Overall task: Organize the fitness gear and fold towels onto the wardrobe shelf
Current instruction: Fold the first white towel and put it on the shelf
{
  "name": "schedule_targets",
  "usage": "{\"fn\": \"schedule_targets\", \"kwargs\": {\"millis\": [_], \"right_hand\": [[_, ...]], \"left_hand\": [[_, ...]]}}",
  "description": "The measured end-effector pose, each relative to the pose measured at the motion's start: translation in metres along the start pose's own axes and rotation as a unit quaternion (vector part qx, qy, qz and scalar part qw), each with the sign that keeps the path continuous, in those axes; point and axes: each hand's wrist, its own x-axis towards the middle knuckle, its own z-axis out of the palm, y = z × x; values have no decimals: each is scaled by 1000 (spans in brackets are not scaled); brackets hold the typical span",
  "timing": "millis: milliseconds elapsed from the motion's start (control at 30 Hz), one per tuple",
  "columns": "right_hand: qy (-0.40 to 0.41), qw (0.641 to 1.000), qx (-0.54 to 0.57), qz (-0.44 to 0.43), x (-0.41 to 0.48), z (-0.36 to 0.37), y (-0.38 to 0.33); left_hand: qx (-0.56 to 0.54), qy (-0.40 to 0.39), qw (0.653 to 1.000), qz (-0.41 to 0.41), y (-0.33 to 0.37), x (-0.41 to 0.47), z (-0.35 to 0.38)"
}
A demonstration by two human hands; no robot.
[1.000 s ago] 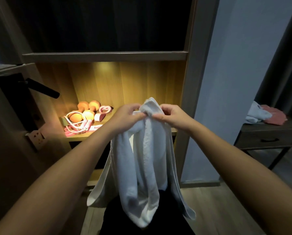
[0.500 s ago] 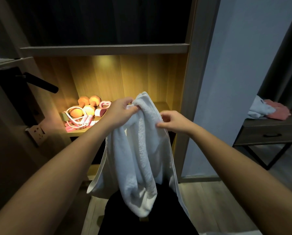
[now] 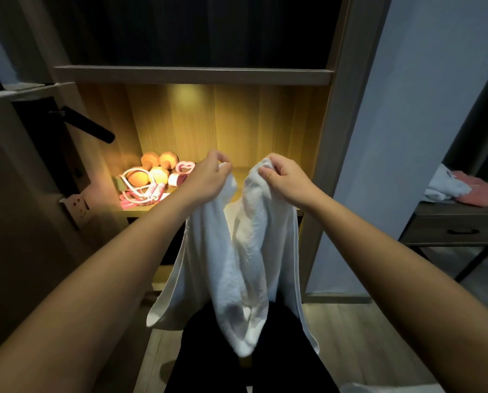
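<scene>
In front of a lit wardrobe shelf (image 3: 245, 173), a person holds a white towel (image 3: 237, 268) up in the air with both bare hands. The left hand (image 3: 206, 181) pinches one bunched part of the towel's top edge, with the curled fingers (image 3: 219, 158) and thumb closed tight on the cloth. The right hand (image 3: 289, 181) pinches a second bunch just beside it in the same way, its fingertips (image 3: 267, 172) pressed into the terry. A narrow gap shows between the two hands, and the cloth sags in a fold between them. Below the fingers the towel hangs in long loose folds, clear of the shelf's front edge, with its lowest end in front of the person's dark trousers (image 3: 208, 350). At the left end of the shelf lies the fitness gear: orange dumbbells (image 3: 159, 161) toward the back, a pink and white jump rope (image 3: 140, 191) near the front edge and a pink heart-shaped piece (image 3: 185, 167) beside the dumbbells. At far right, a dark side table (image 3: 458, 222) carries a pale cloth (image 3: 442, 187) and a pink cloth (image 3: 476, 190), both crumpled and touching each other.
</scene>
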Motion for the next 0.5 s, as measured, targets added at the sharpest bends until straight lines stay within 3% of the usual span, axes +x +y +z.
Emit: {"fn": "schedule_targets", "kwargs": {"millis": [100,200,300,400,500], "right_hand": [[-53,998,-31,6,-3,10,-1],[-56,995,-82,31,5,-3,9],[8,981,-165,102,12,-43,44],[123,943,-215,220,-8,-85,99],[217,904,-192,314,-31,-118,135]], "left_hand": [[32,-12,998,-51,-14,3,-10],[35,-46,995,-83,-36,1,-29],[39,52,985,-158,-81,-5,-66],[44,185,936,-295,-138,-34,-98],[9,245,920,-305,-163,-49,-112]]}}
